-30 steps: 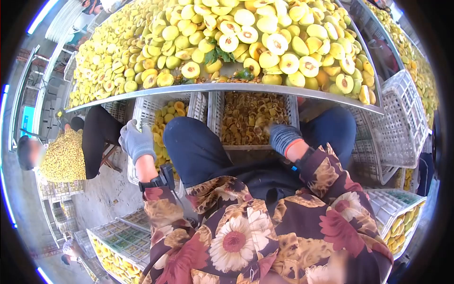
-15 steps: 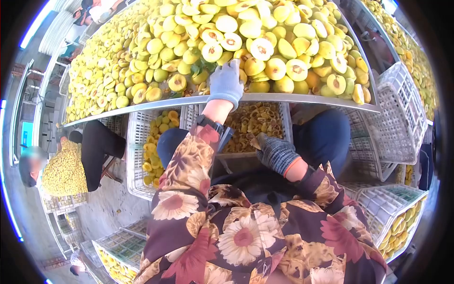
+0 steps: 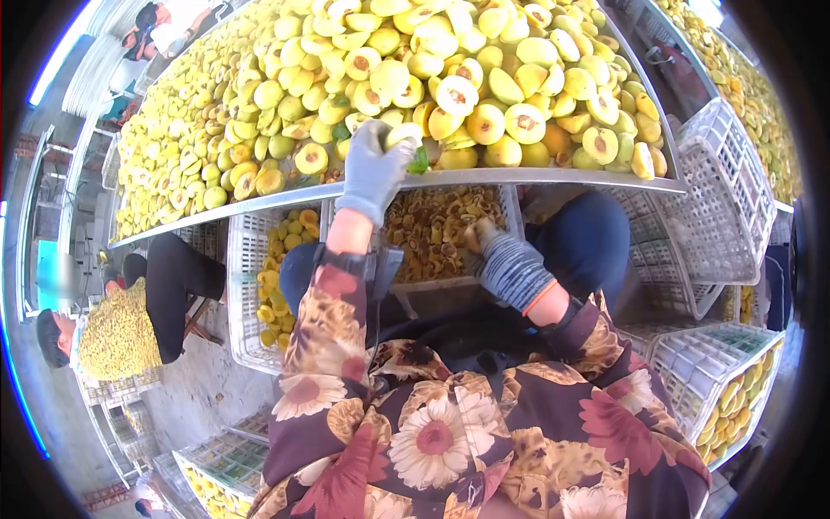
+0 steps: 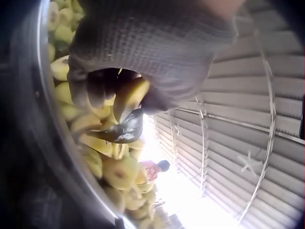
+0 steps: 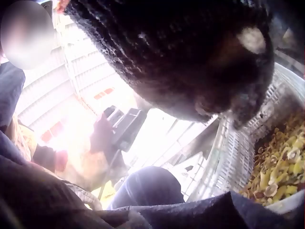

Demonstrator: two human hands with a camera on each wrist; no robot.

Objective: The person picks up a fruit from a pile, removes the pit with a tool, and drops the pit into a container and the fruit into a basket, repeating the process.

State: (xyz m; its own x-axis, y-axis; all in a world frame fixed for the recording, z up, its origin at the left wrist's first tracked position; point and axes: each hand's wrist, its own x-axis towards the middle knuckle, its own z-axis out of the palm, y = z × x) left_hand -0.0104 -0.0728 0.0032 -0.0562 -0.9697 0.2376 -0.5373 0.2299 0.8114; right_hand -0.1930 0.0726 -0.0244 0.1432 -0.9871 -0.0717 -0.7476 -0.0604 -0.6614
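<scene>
In the head view my left hand (image 3: 373, 169), in a grey glove, is at the near edge of the heap of yellow peach halves (image 3: 303, 78). Thumb and curled fingers grip one peach half (image 3: 404, 135); it also shows in the left wrist view (image 4: 136, 93). A leaf (image 4: 128, 129) hangs right beside it. My right hand (image 3: 510, 266), in a striped glove with tan fingertips, has its fingers bent above a crate of brown scraps (image 3: 441, 229). In the right wrist view that hand is dark, and I cannot tell whether it holds anything.
The metal table rim (image 3: 519, 177) runs across in front of my knees. A white crate of peaches (image 3: 251, 337) stands at left, stacked crates (image 3: 722, 199) at right, and another filled crate (image 3: 718, 381) lower right. A seated person (image 3: 121, 337) works at far left.
My left hand has gone from above the left crate up to the fruit heap and taken hold of a peach half. My right hand stays low over the scrap crate, shifting slightly left.
</scene>
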